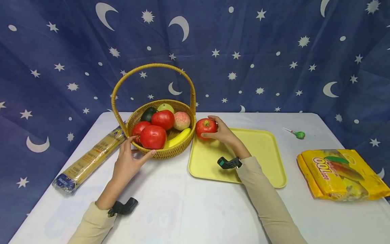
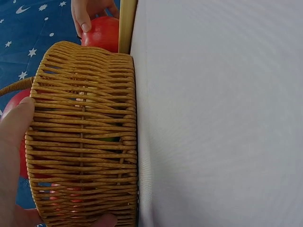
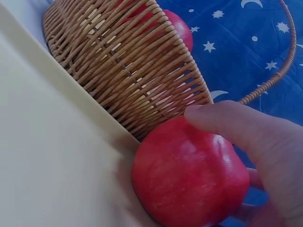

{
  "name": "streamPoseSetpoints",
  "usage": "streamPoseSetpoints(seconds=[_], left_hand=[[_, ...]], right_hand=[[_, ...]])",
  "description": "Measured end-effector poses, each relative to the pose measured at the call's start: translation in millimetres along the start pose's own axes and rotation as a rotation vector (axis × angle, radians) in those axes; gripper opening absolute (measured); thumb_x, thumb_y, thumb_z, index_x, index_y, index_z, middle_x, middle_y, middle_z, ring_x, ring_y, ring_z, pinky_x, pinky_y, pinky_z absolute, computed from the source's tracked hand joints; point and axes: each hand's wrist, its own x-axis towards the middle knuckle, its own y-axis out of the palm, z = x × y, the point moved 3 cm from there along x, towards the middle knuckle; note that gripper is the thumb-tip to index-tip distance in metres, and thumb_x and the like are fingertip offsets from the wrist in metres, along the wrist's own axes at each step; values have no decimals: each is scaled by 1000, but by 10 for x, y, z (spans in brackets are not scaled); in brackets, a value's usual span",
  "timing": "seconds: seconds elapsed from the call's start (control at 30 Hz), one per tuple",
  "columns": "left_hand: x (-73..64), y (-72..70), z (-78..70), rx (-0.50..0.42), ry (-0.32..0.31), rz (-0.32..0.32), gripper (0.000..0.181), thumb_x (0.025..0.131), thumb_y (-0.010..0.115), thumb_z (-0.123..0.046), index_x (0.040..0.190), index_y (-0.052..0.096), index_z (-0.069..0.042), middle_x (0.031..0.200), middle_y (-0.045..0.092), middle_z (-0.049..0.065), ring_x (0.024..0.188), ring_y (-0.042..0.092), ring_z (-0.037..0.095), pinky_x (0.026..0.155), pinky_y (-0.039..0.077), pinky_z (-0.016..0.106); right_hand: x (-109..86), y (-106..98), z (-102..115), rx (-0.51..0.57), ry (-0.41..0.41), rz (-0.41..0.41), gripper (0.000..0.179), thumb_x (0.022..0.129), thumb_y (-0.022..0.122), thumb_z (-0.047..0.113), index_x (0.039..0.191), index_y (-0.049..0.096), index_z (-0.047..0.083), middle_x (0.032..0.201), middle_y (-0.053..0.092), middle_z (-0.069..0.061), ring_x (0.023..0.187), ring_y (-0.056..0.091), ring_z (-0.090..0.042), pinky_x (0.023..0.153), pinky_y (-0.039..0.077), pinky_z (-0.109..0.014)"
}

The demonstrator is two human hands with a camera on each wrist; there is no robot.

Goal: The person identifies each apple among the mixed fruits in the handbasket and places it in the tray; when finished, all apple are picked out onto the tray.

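Note:
A wicker basket [image 1: 170,153] with a tall arched handle stands at the back left of the table. In it lie red pomegranates [image 1: 153,137], a peach [image 1: 182,121], a banana [image 1: 178,139], a dark green fruit [image 1: 148,114] and a pale green fruit [image 1: 166,107]. My left hand [image 1: 128,162] holds the basket's front left side, its thumb on the rim in the left wrist view. With thumb and fingers round it, my right hand [image 1: 223,133] grips another pomegranate [image 3: 189,175] just right of the basket, over the back left corner of a yellow tray [image 1: 207,167].
A long pack of spaghetti [image 1: 91,159] lies left of the basket, partly behind it. At the right are a yellow bag [image 1: 341,174] with a mango picture and a green lollipop [image 1: 300,135]. A blue star-patterned cloth [image 1: 262,67] hangs behind the table.

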Motion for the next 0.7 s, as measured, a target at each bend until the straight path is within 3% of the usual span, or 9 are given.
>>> streamPoseSetpoints(seconds=[0.1, 0.33, 0.7], left_hand=[[0, 2, 7, -2, 3, -3, 97, 80, 75, -53, 148, 27, -2, 143, 33, 26, 109, 60, 39, 83, 44, 65], [-7, -14, -8, -12, 0, 17, 97, 81, 75, -52, 149, 27, -2, 146, 30, 26, 111, 61, 39, 86, 43, 67], [-11, -13, 0, -13, -2, 23, 97, 81, 75, -51, 149, 26, -2, 146, 29, 27, 112, 60, 39, 87, 43, 67]], right_hand=[[-1, -16, 11, -19, -1, -2, 85, 81, 78, 9, 149, 29, 1, 143, 39, -22, 122, 45, -36, 103, 42, -47], [-19, -77, 77, -56, -14, 5, 84, 81, 78, 12, 149, 30, 1, 151, 31, -21, 134, 34, -39, 108, 36, -51], [-69, -107, 197, -83, -31, 13, 80, 81, 78, 14, 147, 34, 3, 152, 30, -19, 139, 27, -40, 111, 31, -52]])
